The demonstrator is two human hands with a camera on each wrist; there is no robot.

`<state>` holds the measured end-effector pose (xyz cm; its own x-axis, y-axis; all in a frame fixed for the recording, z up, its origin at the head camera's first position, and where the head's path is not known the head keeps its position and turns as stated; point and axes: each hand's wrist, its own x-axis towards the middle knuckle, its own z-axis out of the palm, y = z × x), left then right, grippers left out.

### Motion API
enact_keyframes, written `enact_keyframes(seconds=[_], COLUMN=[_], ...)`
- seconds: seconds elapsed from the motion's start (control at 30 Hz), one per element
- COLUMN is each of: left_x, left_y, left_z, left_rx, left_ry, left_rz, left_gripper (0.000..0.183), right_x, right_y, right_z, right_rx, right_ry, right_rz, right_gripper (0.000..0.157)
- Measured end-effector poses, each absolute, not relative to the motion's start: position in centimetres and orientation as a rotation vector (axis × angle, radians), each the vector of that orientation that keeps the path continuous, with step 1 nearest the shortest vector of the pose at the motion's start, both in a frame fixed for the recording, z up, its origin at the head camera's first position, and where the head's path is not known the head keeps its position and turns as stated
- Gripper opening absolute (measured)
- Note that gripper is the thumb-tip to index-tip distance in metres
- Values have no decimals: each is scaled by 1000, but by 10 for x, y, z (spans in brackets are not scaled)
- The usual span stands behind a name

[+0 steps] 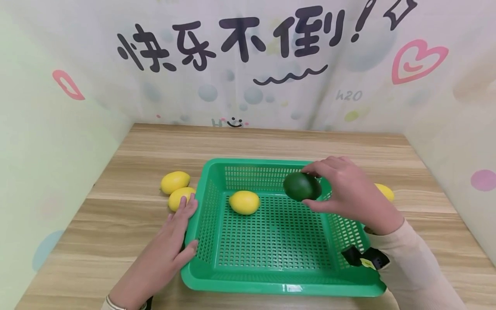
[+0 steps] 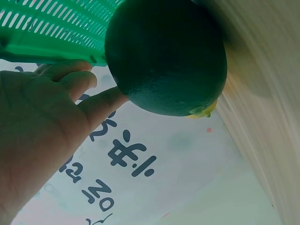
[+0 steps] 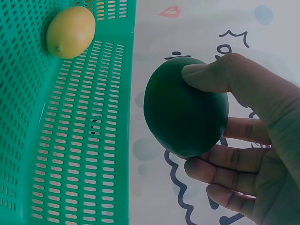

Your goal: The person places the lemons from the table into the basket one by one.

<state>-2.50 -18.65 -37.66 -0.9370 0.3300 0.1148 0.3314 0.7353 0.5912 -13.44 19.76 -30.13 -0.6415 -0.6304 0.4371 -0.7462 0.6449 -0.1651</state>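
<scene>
My right hand (image 1: 348, 193) holds a dark green oval fruit (image 1: 300, 186) above the right half of a green plastic basket (image 1: 273, 284). In the right wrist view its thumb presses one side of the fruit and fingers support the other. A lemon (image 1: 244, 202) lies in the basket, toward the back left. With fingers extended, my left hand (image 1: 166, 247) rests at the basket's left rim. The left wrist view shows another dark green fruit (image 2: 164, 56) close by its fingers, outside the basket; the head view mostly hides it. Two lemons (image 1: 175, 182) lie beyond the left fingertips.
Another lemon (image 1: 385, 192) shows partly behind the right hand, right of the basket. Everything stands on a wooden table (image 1: 116, 215). A printed curtain (image 1: 252, 99) hangs along its back edge, and pale walls flank both sides.
</scene>
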Motion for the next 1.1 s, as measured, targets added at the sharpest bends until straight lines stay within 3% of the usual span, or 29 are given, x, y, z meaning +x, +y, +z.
enact_keyframes(seconds=[1.1], left_x=[-26], left_y=[-186], left_z=[-375], left_rx=[-545], left_ry=[-2933], left_rz=[-1026], left_gripper=[78], right_x=[-141], right_y=[180], right_z=[-304], right_rx=[1185], right_ry=[-2580], right_rz=[400], right_gripper=[53])
